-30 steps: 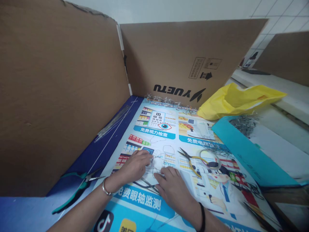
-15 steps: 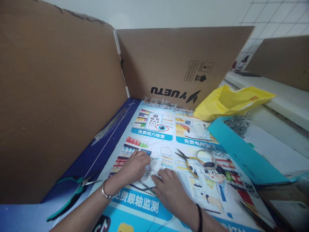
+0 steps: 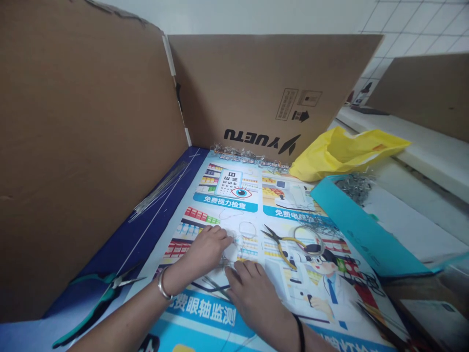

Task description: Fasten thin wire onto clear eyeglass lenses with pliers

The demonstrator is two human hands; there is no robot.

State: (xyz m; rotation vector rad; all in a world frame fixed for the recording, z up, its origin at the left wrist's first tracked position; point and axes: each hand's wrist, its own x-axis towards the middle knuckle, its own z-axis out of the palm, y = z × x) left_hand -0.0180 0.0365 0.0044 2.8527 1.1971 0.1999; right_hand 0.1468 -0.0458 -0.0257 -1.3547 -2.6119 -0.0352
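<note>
My left hand [image 3: 208, 248], with a silver bangle at its wrist, rests low over the printed sheet, its fingers curled together near thin wire. My right hand [image 3: 254, 293], a black band on its wrist, lies just below and to the right, fingers bent down on the sheet. Thin wires [image 3: 216, 286] run between and under the hands; what the fingertips pinch is too small to make out. A thin wire loop [image 3: 247, 229] lies just above the hands. Yellow-handled pliers [image 3: 282, 244] rest open to the right, beside a wire coil [image 3: 309, 239].
Green-handled pliers [image 3: 98, 308] lie at the lower left, straight wires [image 3: 159, 190] along the left cardboard panel [image 3: 84, 137]. A yellow bag [image 3: 340, 151] and a teal box [image 3: 370, 234] with tangled wire stand right. Dark-tipped tools [image 3: 381, 325] lie lower right.
The view has shifted slightly, moving the scene left. My left hand's fingers reach a little further right relative to the sheet; my right hand stays close beside it.
</note>
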